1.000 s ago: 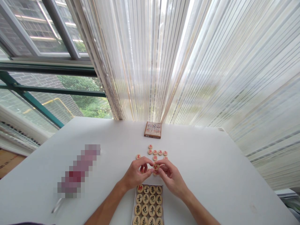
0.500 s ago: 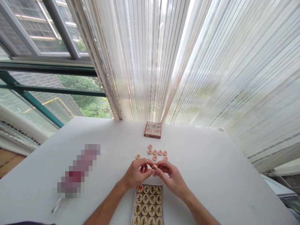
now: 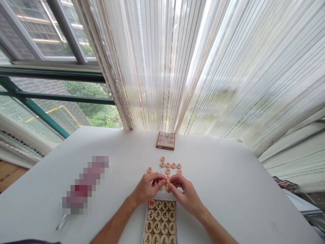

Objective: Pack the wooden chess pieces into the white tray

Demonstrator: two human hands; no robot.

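Between the fingertips of both my hands is a round wooden Chinese chess piece [image 3: 167, 183], its red-marked face turned toward me. My left hand [image 3: 148, 187] pinches it from the left, my right hand [image 3: 187, 191] from the right. More red-marked pieces lie just beyond and partly under my fingers, some of them hidden. A red soldier piece [image 3: 163, 158] sits farthest out, above a short row of like ones. Nearer me, an open box tray [image 3: 146, 217] holds rows of black-marked pieces and one red general piece [image 3: 151, 203] in its far left corner.
A flat printed box lid [image 3: 165, 141] lies at the far edge of the white table [image 3: 223, 183]. One red-marked piece [image 3: 150, 169] sits apart, beyond my left hand. A pixelated purple object [image 3: 85, 184] lies to the left. Sheer curtains [image 3: 162, 67] hang behind the table.
The held piece has been turned so its red-marked face now shows toward me. Both hands stay in nearly the same place.
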